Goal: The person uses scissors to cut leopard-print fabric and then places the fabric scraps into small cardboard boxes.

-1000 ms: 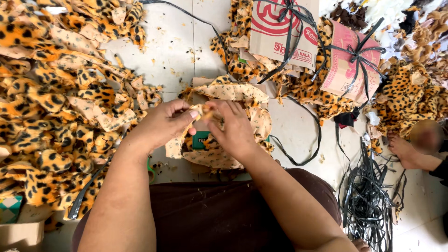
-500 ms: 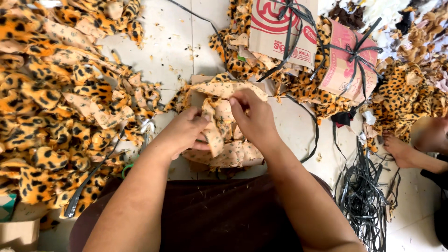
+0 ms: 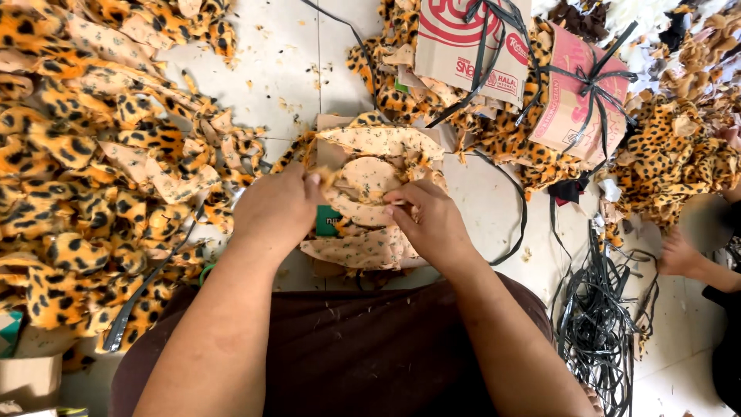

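At centre frame we see the left hand [image 3: 274,208] and right hand [image 3: 432,224] both closed in a pinch on one fabric piece [image 3: 363,181], a pale, speckled cut-out turned backing-side up, lying atop a small stack of cut pieces [image 3: 370,247] on the tiled floor [image 3: 293,62]. The fingertips hold thin, limp edges; we judge a slack pinch could let the piece slip or drag the layers beneath askew. Left of frame, a heap of leopard-print plush [image 3: 85,177], fuzzy orange with black spots. Upper right, two cardboard boxes [image 3: 471,38] bound with black strapping; lower right, a tangle of black straps [image 3: 602,324], flat and glossy. Another person's hand [image 3: 679,259] sits at the right edge.
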